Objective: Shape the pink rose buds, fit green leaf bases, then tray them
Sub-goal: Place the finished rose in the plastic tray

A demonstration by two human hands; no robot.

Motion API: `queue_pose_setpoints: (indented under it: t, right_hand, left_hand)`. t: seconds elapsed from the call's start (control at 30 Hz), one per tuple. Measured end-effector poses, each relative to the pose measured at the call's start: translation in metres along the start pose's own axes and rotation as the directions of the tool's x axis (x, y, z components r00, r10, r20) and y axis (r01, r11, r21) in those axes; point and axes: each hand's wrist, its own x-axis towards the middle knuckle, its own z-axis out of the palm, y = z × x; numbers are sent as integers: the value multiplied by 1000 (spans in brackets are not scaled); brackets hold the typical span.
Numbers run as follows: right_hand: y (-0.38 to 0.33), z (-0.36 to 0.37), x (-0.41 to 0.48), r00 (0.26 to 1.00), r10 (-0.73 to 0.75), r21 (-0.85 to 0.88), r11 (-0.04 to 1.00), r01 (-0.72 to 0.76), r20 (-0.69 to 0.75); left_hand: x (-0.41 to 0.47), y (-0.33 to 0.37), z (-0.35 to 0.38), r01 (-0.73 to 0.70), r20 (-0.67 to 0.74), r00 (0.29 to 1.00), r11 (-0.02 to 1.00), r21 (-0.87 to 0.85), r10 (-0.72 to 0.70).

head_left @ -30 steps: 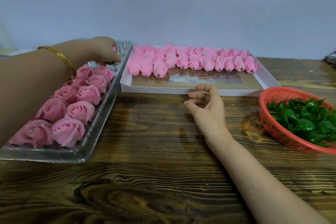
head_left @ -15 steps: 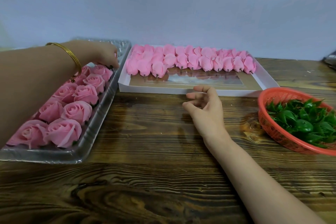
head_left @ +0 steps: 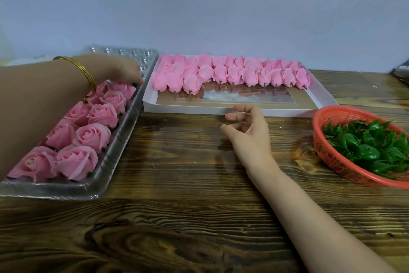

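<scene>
well, the newest rose [head_left: 125, 90] sits at the far end of the right-hand row in the clear tray [head_left: 124, 133], along the desk's left edge, with the left hand [head_left: 119, 71] on top of it. its fingertips are bunched down against the petals, though i cannot tell whether they pinch the flower or only touch it. press too hard there and the soft outer petals would likely crush, or the green base could slip off underneath. a drag of the wrist or the gold bangle [head_left: 88, 77] across the neighbours might ruffle them when the arm pulls back. the right hand [head_left: 247, 133] rests on the desk [head_left: 177, 206] just before the front edge of the white box [head_left: 243, 111], fingers loosely curled and apart, holding nothing. a careless reach from there could knock the unshaped buds [head_left: 221, 73] lined along the box's far edge, or catch the red basket [head_left: 321, 122] of leaf bases [head_left: 365, 151] at the desk's right edge. set against a second ago, the left hand has sunk lower onto the row, and the right hand has hardly stirred.
</scene>
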Motion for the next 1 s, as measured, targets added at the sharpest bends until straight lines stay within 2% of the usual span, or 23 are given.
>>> queue_pose_setpoints:
  t: [0.33,0.57,0.8,1.0]
  right_hand:
    - [1,0,0,1000,2,-27,1000,-2,-4]
    - [-1,2,-1,1000,19,-15,1000,-19,-7]
    - [-2,1,-1,1000,19,-26,999,-19,-4]
    - [-4,1,-3,999,37,-25,999,-37,2]
  left_hand:
    - [-1,2,4,52,-44,998,998,43,-51]
    - [-2,4,5,19,34,999,1000,15,-19]
    - [-2,5,4,68,169,984,996,-59,-58]
    - [-6,11,5,67,194,979,998,22,-70]
